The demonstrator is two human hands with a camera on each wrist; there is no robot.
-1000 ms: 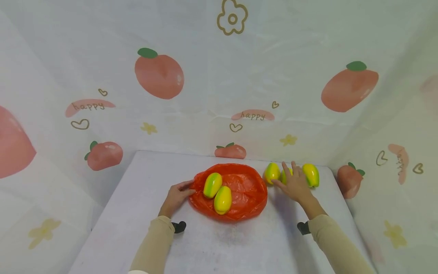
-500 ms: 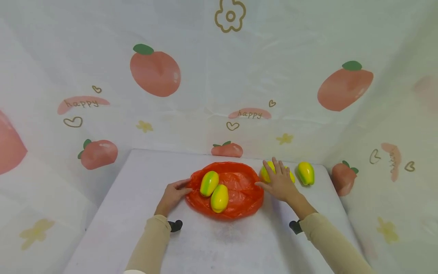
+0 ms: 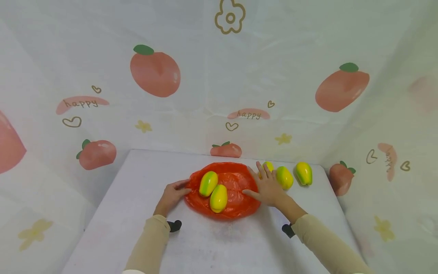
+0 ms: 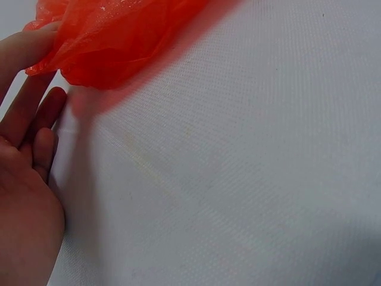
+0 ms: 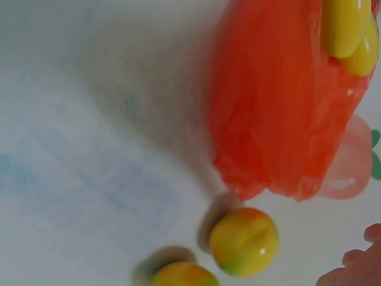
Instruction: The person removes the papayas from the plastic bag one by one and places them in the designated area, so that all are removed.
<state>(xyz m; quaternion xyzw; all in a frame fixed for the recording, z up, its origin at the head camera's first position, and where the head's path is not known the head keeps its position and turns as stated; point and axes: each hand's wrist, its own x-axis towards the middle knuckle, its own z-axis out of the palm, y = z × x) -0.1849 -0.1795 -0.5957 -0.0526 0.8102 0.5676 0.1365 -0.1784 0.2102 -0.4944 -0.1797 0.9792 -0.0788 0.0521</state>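
Observation:
A red plastic bag point(image 3: 239, 207) lies spread with its mouth up, and two yellow-green papayas point(image 3: 208, 183) lean together in its left half. My left hand point(image 3: 171, 196) pinches the bag's left edge; in the left wrist view the thumb and forefinger meet the thin plastic point(image 4: 113, 53). Over the bag's right rim, my right hand point(image 3: 270, 190) spreads its fingers and holds nothing. Its fingertips partly cover one loose papaya point(image 3: 268, 166) in the head view. In the right wrist view, only fingertips point(image 5: 363, 262) show at the lower right corner.
Two more papayas, a middle one point(image 3: 284, 178) and an outer one point(image 3: 304, 173), lie right of the bag near the back edge of the white table point(image 3: 219, 247). White fruit-printed cloth point(image 3: 191, 125) rises behind and at both sides.
My right hand has moved left and slightly toward me, from above the loose papayas to the bag's right rim. My left hand keeps its place at the left edge.

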